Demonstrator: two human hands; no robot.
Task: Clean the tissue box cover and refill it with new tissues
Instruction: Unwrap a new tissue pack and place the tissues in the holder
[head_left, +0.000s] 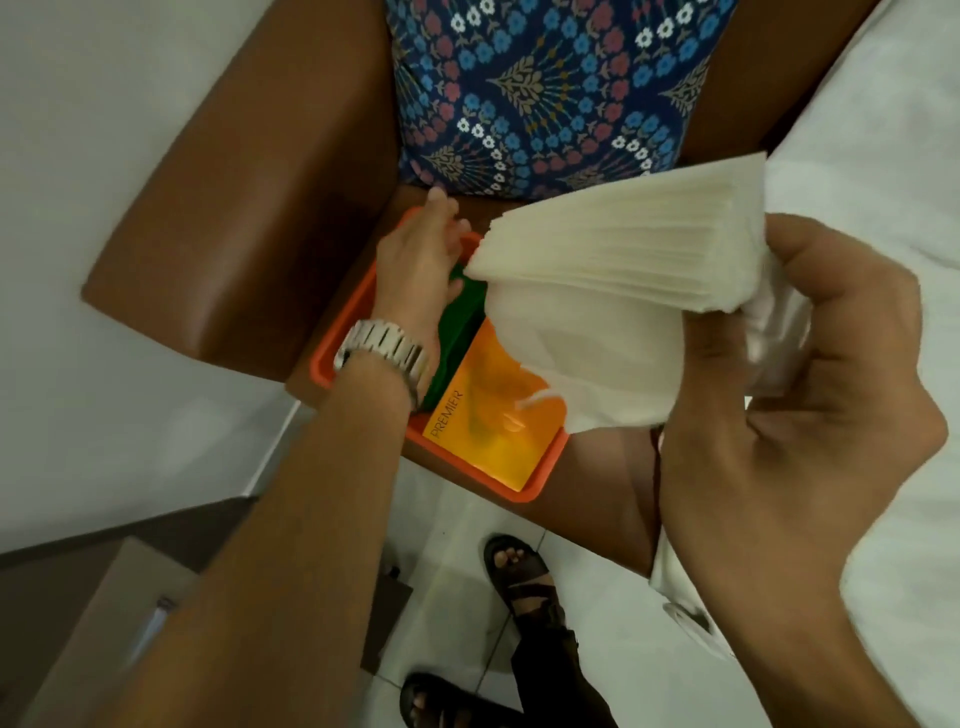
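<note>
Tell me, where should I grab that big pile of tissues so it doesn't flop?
Pinch the tissue stack across its thickness at its right end, coming from the right, as the right hand grips it. There the sheets sit tight together. The left end fans apart and the bottom sheets droop toward the orange tray, so a grip there would probably slip.

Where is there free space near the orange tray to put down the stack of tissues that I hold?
The brown seat right of the orange tray is bare, under the tissue stack your right hand holds. The white bed beyond it is bare too. The tray itself is crowded: the PREMIER packet and your left hand fill it.
</note>
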